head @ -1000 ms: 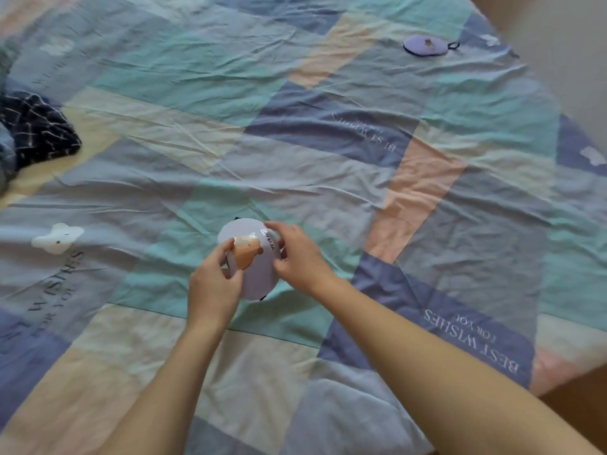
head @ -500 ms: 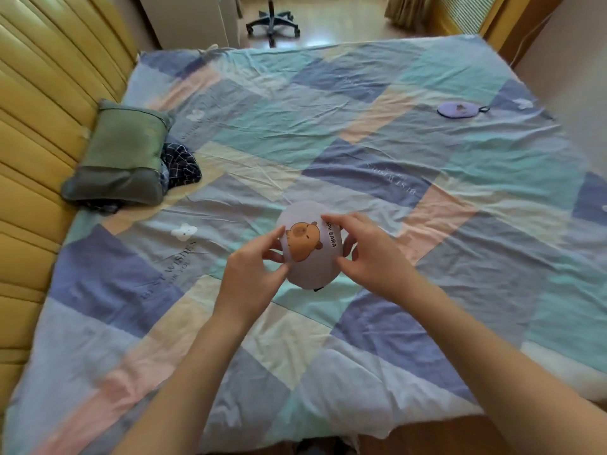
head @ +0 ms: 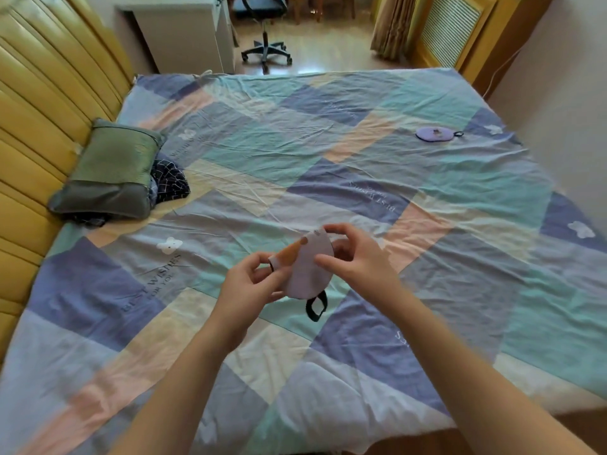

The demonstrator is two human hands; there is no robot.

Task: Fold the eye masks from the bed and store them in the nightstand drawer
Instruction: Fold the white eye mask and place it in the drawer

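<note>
A lilac eye mask [head: 307,269] with a brown animal print is folded in half and held above the bed. My left hand [head: 249,285] pinches its left edge and my right hand [head: 356,257] grips its right side. The mask's black strap [head: 315,307] hangs below in a loop. A second lilac eye mask [head: 433,133] lies flat on the far right of the patchwork bedspread [head: 230,178], its black strap beside it. No nightstand is in view.
A green pillow [head: 110,170] and a dark checked cloth [head: 169,185] lie at the left by the yellow headboard [head: 39,119]. Beyond the bed stand a white cabinet [head: 184,31] and an office chair [head: 264,44]. A wall runs along the right.
The camera has lifted, showing more of the room. The mask has turned edge-on between my hands, its printed face now folding inward and its strap dangling below.
</note>
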